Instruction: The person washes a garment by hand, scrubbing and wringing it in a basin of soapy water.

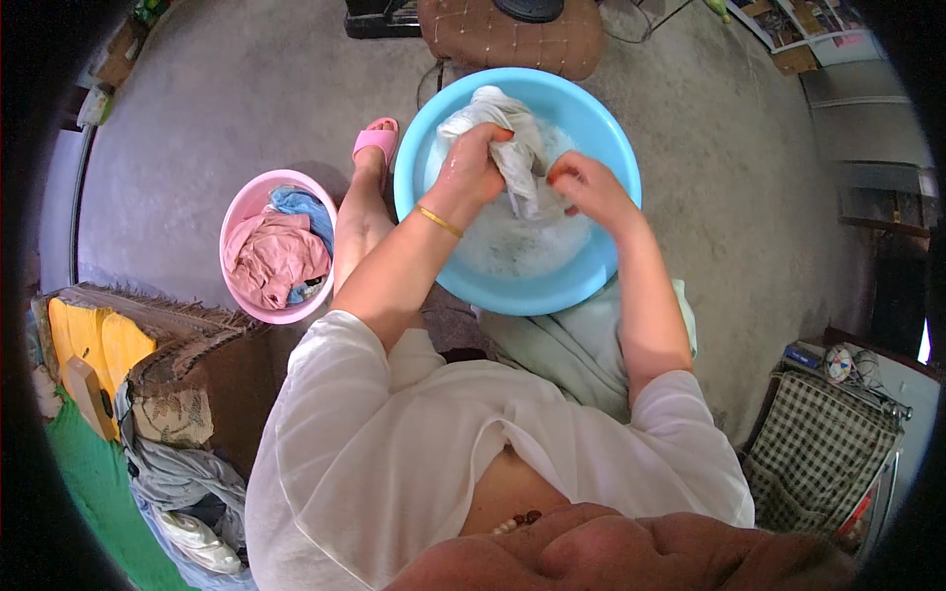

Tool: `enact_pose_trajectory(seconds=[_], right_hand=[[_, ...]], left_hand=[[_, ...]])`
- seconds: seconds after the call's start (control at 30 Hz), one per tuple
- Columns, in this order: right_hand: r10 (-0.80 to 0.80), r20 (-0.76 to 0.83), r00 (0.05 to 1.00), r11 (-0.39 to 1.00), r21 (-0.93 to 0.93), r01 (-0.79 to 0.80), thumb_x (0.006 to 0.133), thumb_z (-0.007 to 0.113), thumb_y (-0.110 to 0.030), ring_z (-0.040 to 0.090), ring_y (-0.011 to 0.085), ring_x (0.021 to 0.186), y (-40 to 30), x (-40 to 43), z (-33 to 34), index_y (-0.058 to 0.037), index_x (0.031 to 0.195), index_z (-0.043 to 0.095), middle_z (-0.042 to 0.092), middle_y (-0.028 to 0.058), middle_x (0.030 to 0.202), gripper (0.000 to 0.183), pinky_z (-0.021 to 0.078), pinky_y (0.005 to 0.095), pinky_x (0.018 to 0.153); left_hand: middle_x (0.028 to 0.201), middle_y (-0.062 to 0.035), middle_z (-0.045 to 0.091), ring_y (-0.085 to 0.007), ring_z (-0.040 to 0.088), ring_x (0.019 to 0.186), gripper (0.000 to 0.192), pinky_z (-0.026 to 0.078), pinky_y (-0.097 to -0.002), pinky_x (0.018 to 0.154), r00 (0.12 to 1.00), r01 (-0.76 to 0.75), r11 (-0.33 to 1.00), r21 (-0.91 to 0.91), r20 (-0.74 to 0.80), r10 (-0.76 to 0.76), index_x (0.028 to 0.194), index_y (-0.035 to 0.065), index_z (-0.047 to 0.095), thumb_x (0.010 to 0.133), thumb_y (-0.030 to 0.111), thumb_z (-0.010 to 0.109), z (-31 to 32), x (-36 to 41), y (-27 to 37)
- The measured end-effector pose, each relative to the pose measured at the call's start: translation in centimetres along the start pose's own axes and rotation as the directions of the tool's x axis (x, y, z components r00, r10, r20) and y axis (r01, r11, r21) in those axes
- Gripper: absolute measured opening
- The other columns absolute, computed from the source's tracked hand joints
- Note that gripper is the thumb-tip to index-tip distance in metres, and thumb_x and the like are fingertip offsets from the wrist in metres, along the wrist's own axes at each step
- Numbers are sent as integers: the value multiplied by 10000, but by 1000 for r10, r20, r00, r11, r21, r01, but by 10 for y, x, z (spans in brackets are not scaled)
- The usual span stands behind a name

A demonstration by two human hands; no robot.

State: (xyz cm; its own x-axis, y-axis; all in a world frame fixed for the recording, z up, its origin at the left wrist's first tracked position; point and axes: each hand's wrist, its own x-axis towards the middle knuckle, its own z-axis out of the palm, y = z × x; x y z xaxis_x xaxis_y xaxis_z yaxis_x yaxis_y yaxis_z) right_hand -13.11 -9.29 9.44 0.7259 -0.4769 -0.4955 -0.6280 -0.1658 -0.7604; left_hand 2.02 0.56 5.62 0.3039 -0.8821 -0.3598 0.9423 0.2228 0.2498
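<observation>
A blue plastic basin stands before me, holding sudsy water. My left hand grips a wet white cloth garment, bunched up above the suds. Part of the garment hangs towards the water, and part rests near the basin's far wall. To its right, my right hand hovers over the basin with fingers curled. It is slightly blurred, and I cannot tell whether it pinches an edge of the cloth. A yellow bangle circles my left wrist.
Left of my leg stands a pink tub with pink and blue clothes. A brown cushioned seat sits beyond the basin. At the lower left is a brown sofa; a checked cloth covers something at right.
</observation>
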Motion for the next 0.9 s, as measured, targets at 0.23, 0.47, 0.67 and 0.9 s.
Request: enact_pose_trajectory(seconds=[0.23,0.47,0.67,0.9], right_hand=[[-227,-135,965,828,496,263,771,557,-154,514,175,992,16,18,3,13,1050,542,549,95,1087,325,386,298,866],[-223,-164,961,640,719,271,770,517,-77,550,156,904,18,22,0,14,1086,512,568,85,1039,329,419,262,808],[-449,-410,794,816,175,551,654,447,19,542,162,757,-2,18,26,-64,896,560,569,69,883,280,449,290,715],[-687,-355,634,726,-311,613,717,462,-37,577,266,641,-22,-4,89,-69,875,571,587,106,743,194,474,341,618]], left_hand=[[990,-154,549,-291,565,901,363,474,-396,814,968,82,986,146,225,-114,1073,-48,471,714,-16,432,0,-6,-7],[1039,-160,563,-283,570,943,345,478,-392,821,973,220,958,181,35,-230,1101,-35,481,767,33,430,-5,-2,-11],[950,-119,581,-262,578,857,324,476,-406,767,963,262,964,47,-82,-258,1070,9,505,834,217,430,-9,-8,-22],[822,-65,573,-211,565,771,252,475,-351,708,997,59,972,229,39,-69,907,101,559,824,321,466,-60,-1,-38]])
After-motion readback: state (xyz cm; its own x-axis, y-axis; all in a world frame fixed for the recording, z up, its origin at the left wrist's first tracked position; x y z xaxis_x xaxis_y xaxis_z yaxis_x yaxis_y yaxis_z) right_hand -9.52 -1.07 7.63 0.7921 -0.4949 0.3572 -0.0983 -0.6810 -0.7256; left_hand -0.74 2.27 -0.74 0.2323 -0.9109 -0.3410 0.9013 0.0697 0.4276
